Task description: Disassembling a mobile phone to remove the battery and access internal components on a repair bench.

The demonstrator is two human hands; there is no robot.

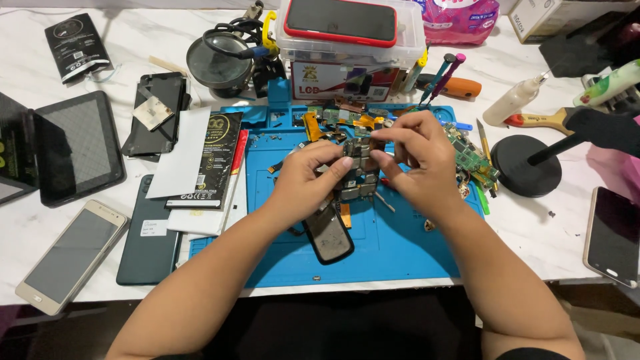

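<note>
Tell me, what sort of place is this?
Most likely a phone repair bench: both hands work on an opened phone over a blue repair mat, with loose circuit boards and screwdrivers around.

A white marbled table (533, 233) carries a blue work mat (400, 247) at its middle. To the left lie a tablet (79, 145), a gold phone (70, 257) and a dark phone (148, 233). Far back stands a clear plastic box (350, 63). At right sit a black round base (527, 167), a white bottle (515, 100) and another phone (612, 237).
</note>
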